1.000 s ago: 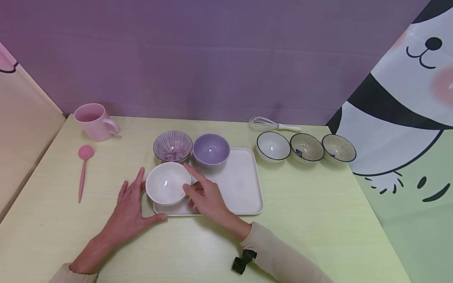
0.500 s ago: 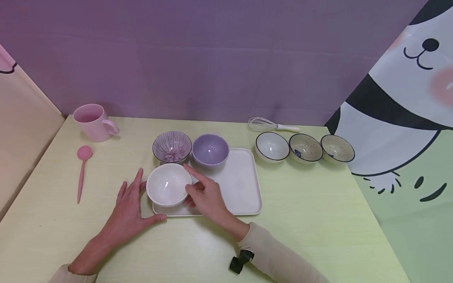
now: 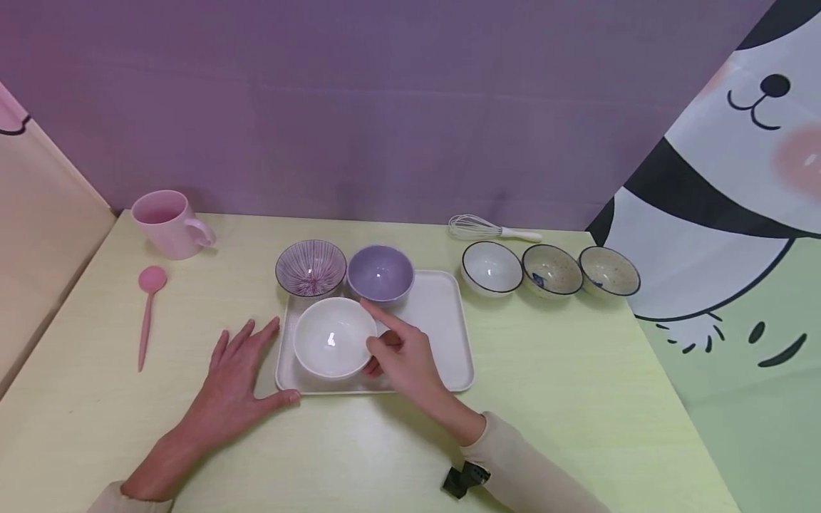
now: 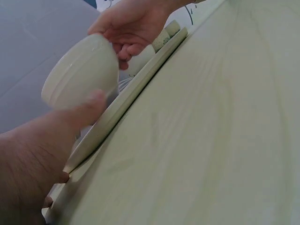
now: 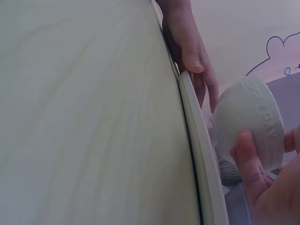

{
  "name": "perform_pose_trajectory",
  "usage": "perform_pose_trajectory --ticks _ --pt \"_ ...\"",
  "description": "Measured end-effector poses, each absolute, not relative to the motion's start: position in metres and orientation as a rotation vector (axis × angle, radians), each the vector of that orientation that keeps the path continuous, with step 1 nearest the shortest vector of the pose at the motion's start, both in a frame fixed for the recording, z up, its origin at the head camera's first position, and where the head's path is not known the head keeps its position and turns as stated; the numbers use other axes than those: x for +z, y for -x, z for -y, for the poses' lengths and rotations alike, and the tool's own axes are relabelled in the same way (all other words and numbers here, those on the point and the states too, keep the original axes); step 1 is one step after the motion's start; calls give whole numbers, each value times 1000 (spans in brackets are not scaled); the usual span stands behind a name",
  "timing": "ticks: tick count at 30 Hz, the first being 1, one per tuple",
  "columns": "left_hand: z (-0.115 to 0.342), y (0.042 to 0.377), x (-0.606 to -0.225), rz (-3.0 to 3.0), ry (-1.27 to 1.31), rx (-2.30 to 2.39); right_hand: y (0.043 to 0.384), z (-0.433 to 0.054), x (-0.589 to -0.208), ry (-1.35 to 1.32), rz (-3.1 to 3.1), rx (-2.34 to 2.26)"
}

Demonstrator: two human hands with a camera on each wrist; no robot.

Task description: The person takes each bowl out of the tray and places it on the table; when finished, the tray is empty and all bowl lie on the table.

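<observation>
White bowl (image 5: 239,117), R wrist view: raised lettering (image 5: 266,117) on outer side, just below rim, same colour as bowl. Legible: "DAY", all caps, last visible wd. Preceding chars: blurred, can't read w/ certainty. Line runs top to bottom in this view, approx. parallel to rim. L wrist view: same bowl, outer side blurred, can't read lettering there.
</observation>
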State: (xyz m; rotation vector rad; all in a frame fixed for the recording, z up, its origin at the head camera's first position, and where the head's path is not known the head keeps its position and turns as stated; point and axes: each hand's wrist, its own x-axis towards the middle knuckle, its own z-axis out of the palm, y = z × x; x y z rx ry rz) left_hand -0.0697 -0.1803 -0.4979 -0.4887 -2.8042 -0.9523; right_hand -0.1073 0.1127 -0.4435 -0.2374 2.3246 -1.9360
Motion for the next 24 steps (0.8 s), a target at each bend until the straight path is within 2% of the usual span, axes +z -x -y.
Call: perform_pose_trajectory --ticks 24 --pt "180 69 -501 2747 563 -901 93 -198 -434 117 -2415 -2058"
